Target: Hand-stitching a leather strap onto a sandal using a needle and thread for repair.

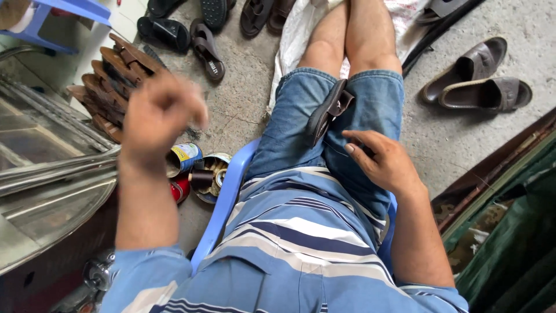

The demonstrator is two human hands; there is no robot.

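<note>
Striped blue shirt [289,255] filled the near view, above denim shorts [301,127] on a blue plastic chair [223,203]. A dark brown sandal [329,110] lay on the lap between the thighs, sole part up, seemingly mid-repair. The right hand [385,162] rested half-open on the right thigh just beside it, holding nothing visible. The left hand [159,113], raised and blurred, was curled shut; what it gripped I cannot tell. Open tins [200,168] stood on the floor by the chair's left edge, near stacked sandals [113,81].
</note>
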